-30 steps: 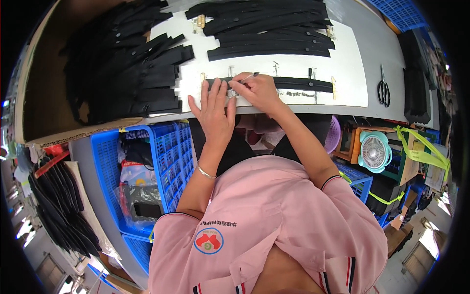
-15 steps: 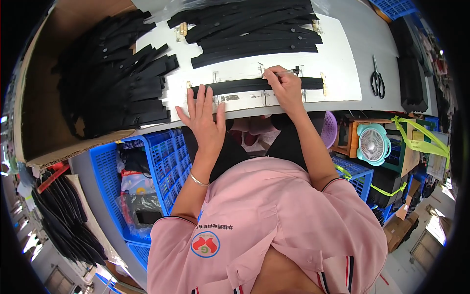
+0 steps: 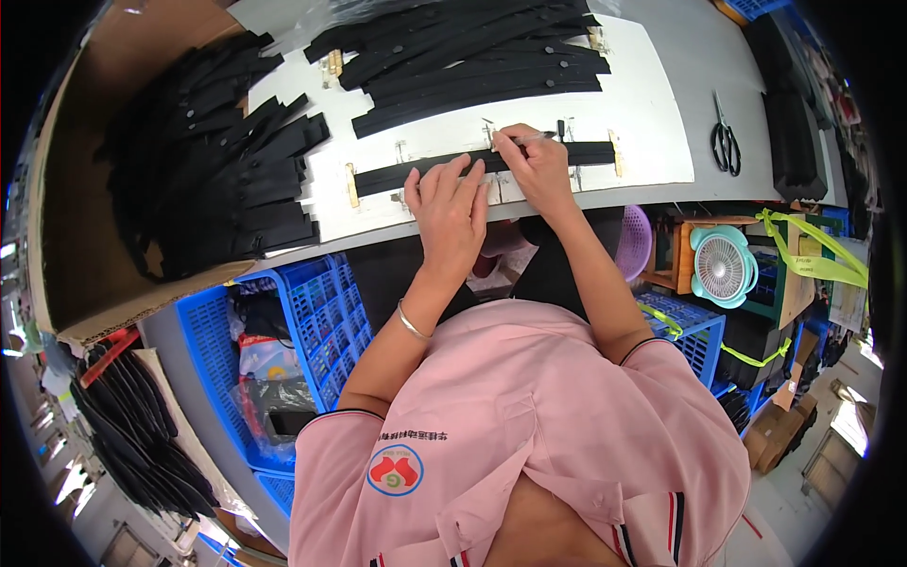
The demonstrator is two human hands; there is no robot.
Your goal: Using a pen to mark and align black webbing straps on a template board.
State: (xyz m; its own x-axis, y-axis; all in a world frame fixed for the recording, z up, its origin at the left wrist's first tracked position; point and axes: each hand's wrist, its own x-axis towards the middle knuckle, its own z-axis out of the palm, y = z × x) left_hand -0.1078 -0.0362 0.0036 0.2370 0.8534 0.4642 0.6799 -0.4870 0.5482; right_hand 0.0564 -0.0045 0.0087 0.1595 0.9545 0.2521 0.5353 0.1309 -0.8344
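Observation:
A single black fabric strip [image 3: 590,153] lies lengthwise on a white board [image 3: 652,123] with drawn marks and small tan tabs near the strip's ends. My left hand [image 3: 449,217] rests on the strip's middle, fingers stretched out and slightly apart, holding nothing. Just right of it, my right hand [image 3: 543,175] pinches a slim pen [image 3: 536,138], its tip close to a dark mark at the strip's far edge. The exact contact of the tip is too small to tell. Beyond them, a pile of similar black strips [image 3: 472,61] covers the board's far part.
At the left a cardboard box [image 3: 151,307] holds many black strips [image 3: 189,170], some spilling onto the board. Black-handled scissors [image 3: 725,146] lie right of the board, near black blocks [image 3: 794,151]. Below the table edge are blue crates [image 3: 326,321], a purple basket [image 3: 635,244] and a fan [image 3: 725,266].
My left hand has slid right along the strip, from near its left end to its middle, close to my right hand. The right hand stays by the same mark with the pen.

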